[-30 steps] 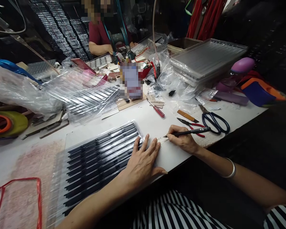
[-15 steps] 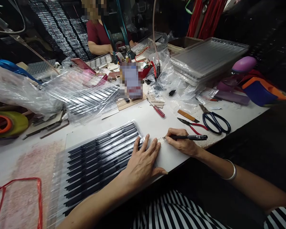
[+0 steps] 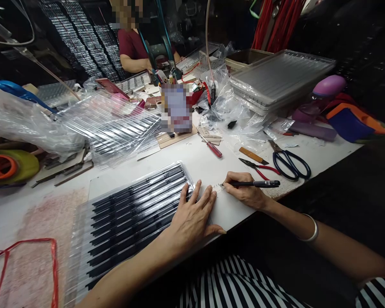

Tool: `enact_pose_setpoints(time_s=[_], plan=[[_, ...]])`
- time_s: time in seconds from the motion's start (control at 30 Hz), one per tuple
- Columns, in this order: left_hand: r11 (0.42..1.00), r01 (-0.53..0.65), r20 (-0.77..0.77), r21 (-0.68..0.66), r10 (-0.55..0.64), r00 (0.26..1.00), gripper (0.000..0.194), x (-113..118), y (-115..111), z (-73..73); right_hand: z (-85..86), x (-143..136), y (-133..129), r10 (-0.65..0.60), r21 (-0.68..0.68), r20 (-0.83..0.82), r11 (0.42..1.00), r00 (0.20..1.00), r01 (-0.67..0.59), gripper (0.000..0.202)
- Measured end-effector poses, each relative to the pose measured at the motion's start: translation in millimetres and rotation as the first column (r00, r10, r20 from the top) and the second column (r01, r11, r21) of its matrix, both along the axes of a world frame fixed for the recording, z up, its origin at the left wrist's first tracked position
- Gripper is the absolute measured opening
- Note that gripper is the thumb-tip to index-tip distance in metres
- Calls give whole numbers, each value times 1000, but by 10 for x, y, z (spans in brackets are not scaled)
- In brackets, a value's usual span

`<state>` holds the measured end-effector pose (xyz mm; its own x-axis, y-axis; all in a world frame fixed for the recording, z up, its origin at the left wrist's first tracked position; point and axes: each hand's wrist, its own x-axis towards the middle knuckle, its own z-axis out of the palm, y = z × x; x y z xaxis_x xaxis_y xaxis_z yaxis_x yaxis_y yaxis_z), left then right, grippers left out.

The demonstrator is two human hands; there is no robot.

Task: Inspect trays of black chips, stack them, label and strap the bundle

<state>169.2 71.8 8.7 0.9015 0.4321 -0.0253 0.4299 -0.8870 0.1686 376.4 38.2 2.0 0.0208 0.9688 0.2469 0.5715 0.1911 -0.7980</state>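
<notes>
My right hand (image 3: 244, 191) is closed round a black pen (image 3: 263, 184), its tip touching the white surface near the table's front edge. Small handwritten marks (image 3: 216, 186) show just left of the tip. My left hand (image 3: 194, 216) lies flat with its fingers spread, partly over the right end of a clear plastic tray (image 3: 78, 239) and partly on the white surface. Rows of long black strips (image 3: 131, 209) fill the tray. The hand and forearm hide part of the tray.
Right of the pen lie red-handled pliers (image 3: 259, 168), dark-handled scissors (image 3: 290, 164) and an orange cutter (image 3: 253, 155). A red screwdriver (image 3: 214, 149) lies farther back. Stacked clear trays (image 3: 282, 79) stand back right, empty-looking trays (image 3: 115, 128) back left. A co-worker (image 3: 133, 49) sits opposite.
The pen and my right hand have shifted very slightly to the right, and the handwritten marks look a little different. My left hand has stayed in place.
</notes>
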Motion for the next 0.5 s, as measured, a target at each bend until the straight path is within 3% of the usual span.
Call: enact_pose_setpoints(time_s=[0.5], plan=[[999,5,6,36,-6,1000,77,3,-2,-9,-6,19,2,-67,-23,-6,997,998,67,17]])
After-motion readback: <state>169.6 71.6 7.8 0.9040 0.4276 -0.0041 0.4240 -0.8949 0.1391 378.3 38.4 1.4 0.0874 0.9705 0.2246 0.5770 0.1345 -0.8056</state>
